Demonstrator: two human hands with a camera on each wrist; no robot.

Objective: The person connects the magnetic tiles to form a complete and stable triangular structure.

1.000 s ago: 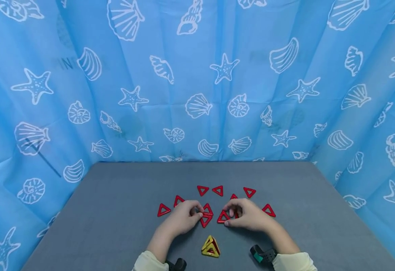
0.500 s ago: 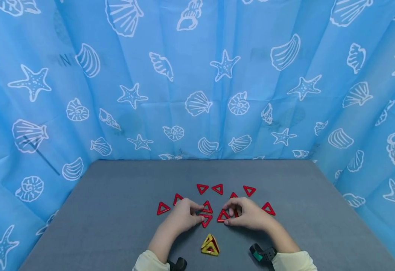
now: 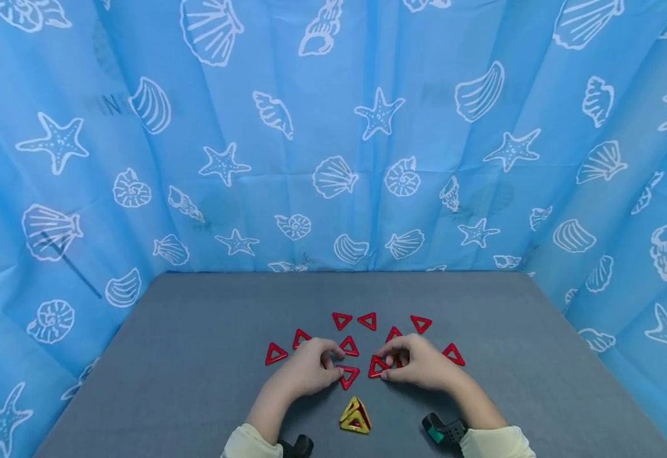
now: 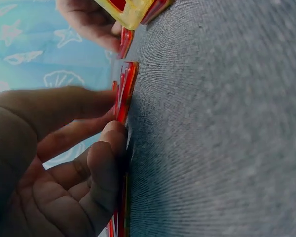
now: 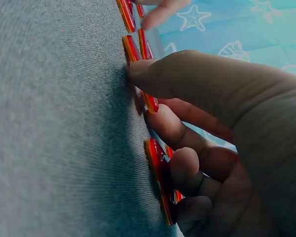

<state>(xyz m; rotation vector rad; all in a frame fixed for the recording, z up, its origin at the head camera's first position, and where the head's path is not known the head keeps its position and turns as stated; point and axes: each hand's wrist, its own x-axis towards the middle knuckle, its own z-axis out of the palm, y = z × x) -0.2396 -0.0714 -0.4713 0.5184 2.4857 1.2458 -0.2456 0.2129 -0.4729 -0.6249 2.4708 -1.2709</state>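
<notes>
My left hand (image 3: pixel 313 367) is low over the grey table with thumb and index finger parted. Its thumb touches the left corner of a flat red triangle tile (image 3: pixel 348 377), and the index fingertip is right at another red triangle tile (image 3: pixel 349 346) behind it. The right hand (image 3: pixel 419 362) pinches a red triangle tile (image 3: pixel 377 367) between thumb and index finger. In the right wrist view, that thumb (image 5: pixel 143 76) lies over the tile's edge. Under the right palm, another red tile (image 5: pixel 160 180) is mostly hidden from the head view.
A yellow-and-red pyramid (image 3: pixel 355 416) of triangle tiles stands in front of the hands. Several loose red triangles, such as one at the left (image 3: pixel 276 353) and one at the right (image 3: pixel 453 354), lie around them. A blue shell-patterned curtain (image 3: pixel 333 140) hangs behind the table (image 3: pixel 224 305).
The two red triangles at my left hand touched edge to edge; the front one has slid toward me, leaving a gap. The left thumb and index finger have spread. The right hand has barely moved.
</notes>
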